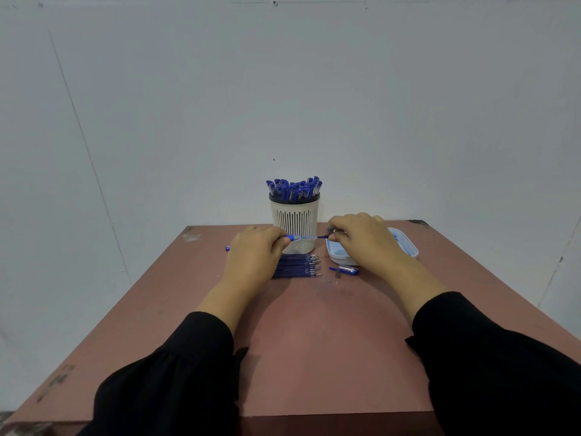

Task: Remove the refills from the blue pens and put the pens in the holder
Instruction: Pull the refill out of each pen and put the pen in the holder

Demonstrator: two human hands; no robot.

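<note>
The left hand (pixel 254 253) has its fingers curled round the blue end of a pen (pixel 306 237), held level above the table (pixel 314 325) in front of the holder (pixel 295 226). The right hand (pixel 366 239) pinches the other, dark end of the same pen between thumb and fingertips; whether that end is the barrel tip or the refill cannot be told. The clear middle of the pen spans the gap between both hands, across the lower mesh part of the holder. A small blue piece (pixel 227 248) shows just left of the left hand; what it is cannot be told. Below the hands, a row of refills (pixel 298 266) lies side by side on the table, tips pointing right, partly covered by the left hand. To their right a cap (pixel 345 270) lies flat, near a pale tray (pixel 405 243) that sits under and behind the right hand, with some blue items inside. The holder stands upright at the far edge of the table, packed with capped blue pens (pixel 294 187). Black sleeves (pixel 176 372) cover both forearms. A plain wall (pixel 283 89) stands behind.
</note>
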